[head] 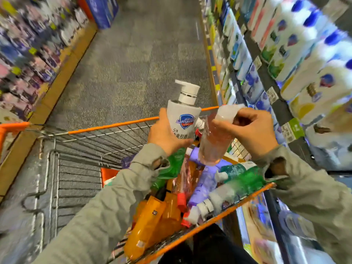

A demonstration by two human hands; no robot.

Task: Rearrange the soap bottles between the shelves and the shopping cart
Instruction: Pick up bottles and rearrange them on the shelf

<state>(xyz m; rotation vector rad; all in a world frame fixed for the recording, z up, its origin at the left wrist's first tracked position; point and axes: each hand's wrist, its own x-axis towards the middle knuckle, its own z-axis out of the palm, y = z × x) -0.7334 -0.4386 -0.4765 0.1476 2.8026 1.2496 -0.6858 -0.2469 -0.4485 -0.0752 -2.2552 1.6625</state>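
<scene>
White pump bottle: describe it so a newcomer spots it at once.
Find the orange-rimmed shopping cart. Above its heaped bottles, the left hand holds the white pump bottle upright. Unlike the clear pink bottle in the right hand, it is opaque with a blue shield logo.

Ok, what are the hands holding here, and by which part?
The left hand grips the white pump bottle around its lower body; right hand holds the clear pink bottle by its white cap end.
</scene>
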